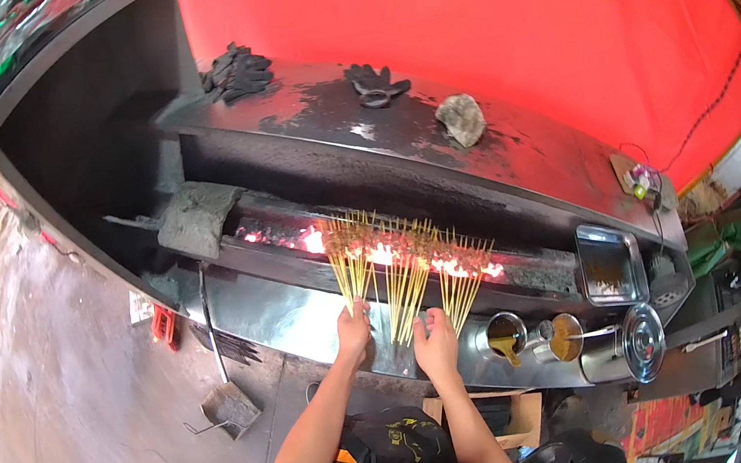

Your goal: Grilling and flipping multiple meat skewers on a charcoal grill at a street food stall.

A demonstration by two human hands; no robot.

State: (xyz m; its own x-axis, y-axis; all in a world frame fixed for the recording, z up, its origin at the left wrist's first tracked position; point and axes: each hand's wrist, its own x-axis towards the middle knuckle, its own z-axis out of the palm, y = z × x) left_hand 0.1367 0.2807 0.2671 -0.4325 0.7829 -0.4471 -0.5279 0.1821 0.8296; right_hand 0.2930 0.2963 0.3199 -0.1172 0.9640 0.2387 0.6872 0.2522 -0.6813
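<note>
Skewers (406, 285) mid-frame look light, thin and snappable to me, best taken by their bare lower ends, where the left hand (353, 332) pinches a bunch; whether the curled right hand (436, 344) grips any, I can't tell.

Bright daylight, embers (313, 241) glowing overexposed, glare on steel ledge (254, 313), black fisheye rim, edges bent

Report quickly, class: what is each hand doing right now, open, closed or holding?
Left hand: fingers at the lower ends of the leftmost skewers; grip cannot be told.
Right hand: partly curled by the middle skewers; grip cannot be told.
</note>
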